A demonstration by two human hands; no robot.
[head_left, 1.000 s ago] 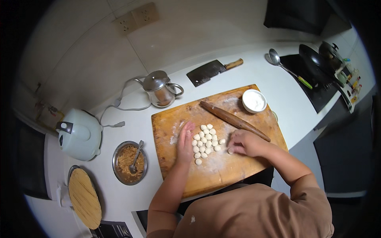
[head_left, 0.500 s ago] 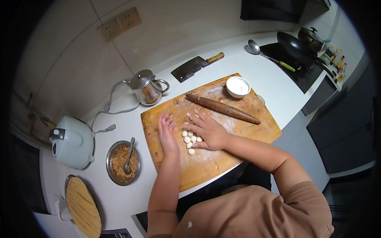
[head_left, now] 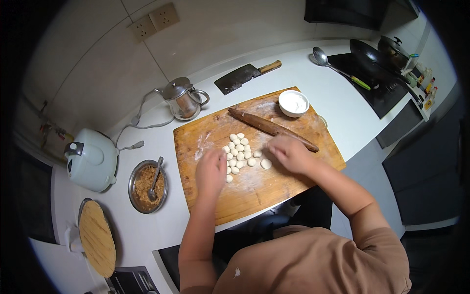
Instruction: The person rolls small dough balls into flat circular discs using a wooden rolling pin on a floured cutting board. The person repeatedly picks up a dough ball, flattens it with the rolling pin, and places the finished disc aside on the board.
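Note:
Several small white dough pieces [head_left: 235, 155] lie in a loose cluster on the floured wooden board [head_left: 220, 210]. My left hand [head_left: 211, 169] is closed at the cluster's left edge, its curled fingertips hidden from view. On the right, my right hand [head_left: 293, 153] is closed too, thumb and fingers drawn together beside a flattened dough disc [head_left: 266, 163]. Whether either hand pinches a piece cannot be made out. A dark wooden rolling pin [head_left: 264, 125] rests across the board just beyond the right hand. At the board's far right corner stands a white bowl of flour [head_left: 294, 104].
Left of the board sits a metal bowl of brown filling [head_left: 148, 186] with a spoon in it. A steel kettle [head_left: 183, 99] and a cleaver [head_left: 239, 78] lie behind the board. Farther left are a rice cooker [head_left: 92, 159] and a round tray [head_left: 97, 239]; a skimmer [head_left: 320, 56] is at back right.
Both hands have closed. The right hand has moved right, off the dough pieces, uncovering more of them; the left has come down and nearer the cluster. The view has shifted slightly.

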